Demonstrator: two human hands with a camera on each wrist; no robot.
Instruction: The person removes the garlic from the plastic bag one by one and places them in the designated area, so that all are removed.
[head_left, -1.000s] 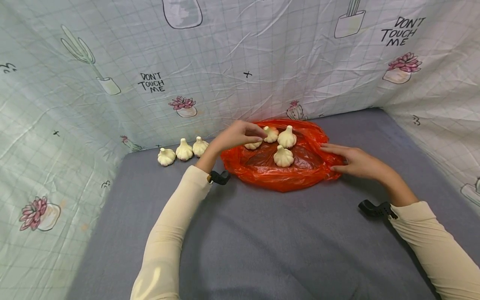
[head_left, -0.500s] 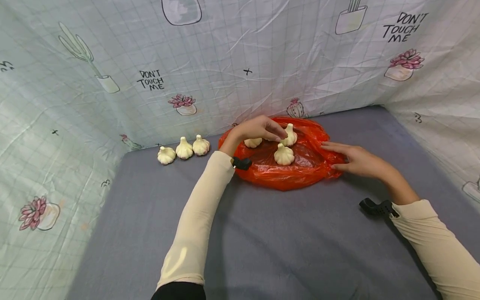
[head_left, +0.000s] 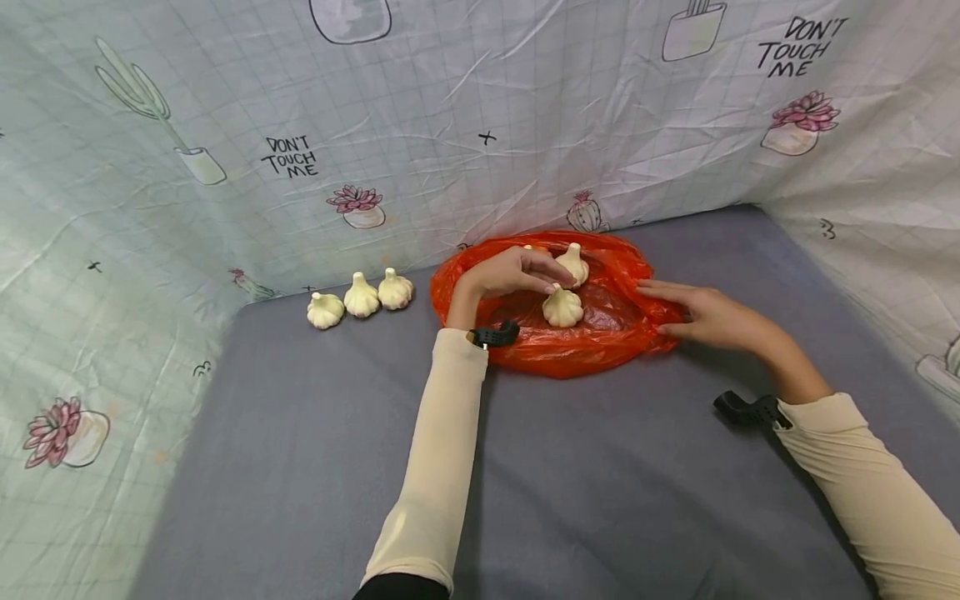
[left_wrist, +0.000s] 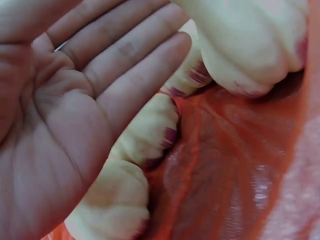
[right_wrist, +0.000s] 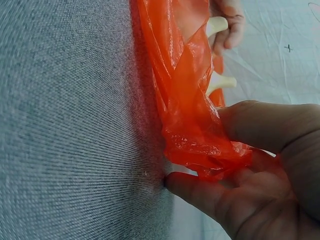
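My left hand [head_left: 516,272] is over the opened red plastic bag [head_left: 570,360], its fingertips at the stem of the front garlic bulb [head_left: 562,308]. In the left wrist view the fingers [left_wrist: 135,80] look nearly straight, close to that large bulb [left_wrist: 250,45]; contact is unclear. Another garlic bulb [head_left: 574,265] stands behind it, and others are partly hidden by the hand. Along the bag's right side, my right hand [head_left: 712,317] holds the rim between thumb and fingers, as the right wrist view of the red plastic [right_wrist: 195,135] shows.
Three garlic bulbs [head_left: 362,296] sit in a row on the grey cloth [head_left: 300,433], left of the bag. A printed curtain [head_left: 420,125] hangs behind the surface and along both sides. Black camera mounts [head_left: 750,411] are strapped to both wrists.
My left hand has moved right across the bag, then slightly toward the front bulb. The garlic row on the left is fully visible now. My right hand keeps its place on the rim.
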